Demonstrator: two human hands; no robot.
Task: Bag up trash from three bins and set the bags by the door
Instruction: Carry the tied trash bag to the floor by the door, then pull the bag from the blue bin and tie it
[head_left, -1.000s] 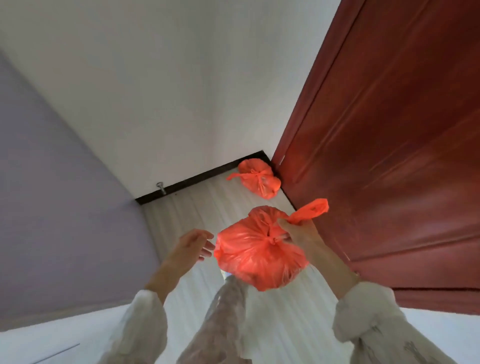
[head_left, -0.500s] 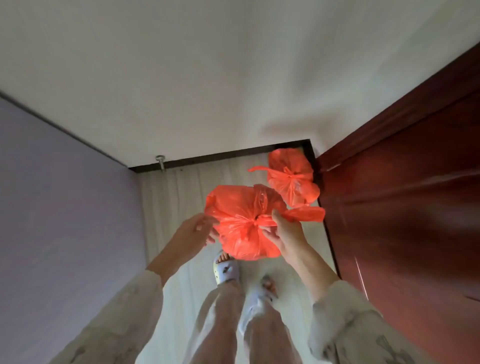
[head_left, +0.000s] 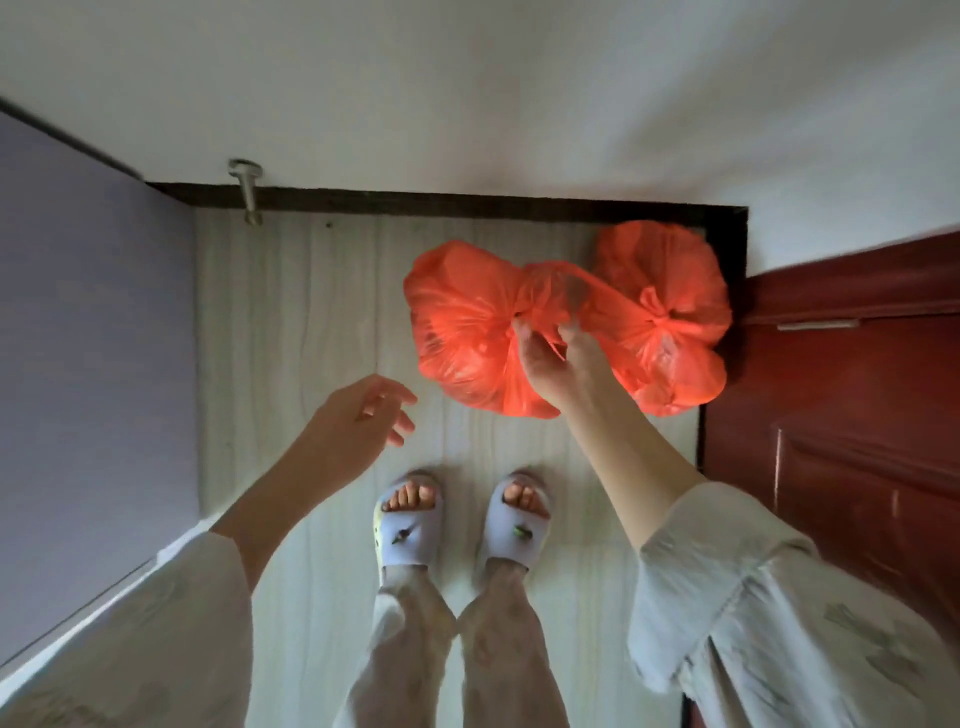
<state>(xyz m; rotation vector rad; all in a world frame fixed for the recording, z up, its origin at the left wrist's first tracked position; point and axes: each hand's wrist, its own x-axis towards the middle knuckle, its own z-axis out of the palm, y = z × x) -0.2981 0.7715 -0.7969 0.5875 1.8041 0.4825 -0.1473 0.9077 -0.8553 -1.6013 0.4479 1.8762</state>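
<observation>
My right hand (head_left: 553, 358) pinches the knotted top of a tied orange trash bag (head_left: 462, 327), which hangs low over the pale wood floor. A second tied orange bag (head_left: 670, 312) lies on the floor in the corner, against the dark red door (head_left: 857, 395). The two bags sit side by side, and the held bag's loose handle crosses in front of the second one. My left hand (head_left: 363, 415) hovers empty with relaxed fingers, down and left of the held bag and apart from it.
A white wall with a dark baseboard (head_left: 441, 200) closes the far end. A metal door stopper (head_left: 248, 189) sticks out at the left of it. A lilac panel (head_left: 93, 322) borders the left. My feet in pale slippers (head_left: 410, 525) stand just behind the bags.
My view has tipped down towards the floor. My right hand has carried the bag down and forward beside the one in the corner. My left hand has come off the bag.
</observation>
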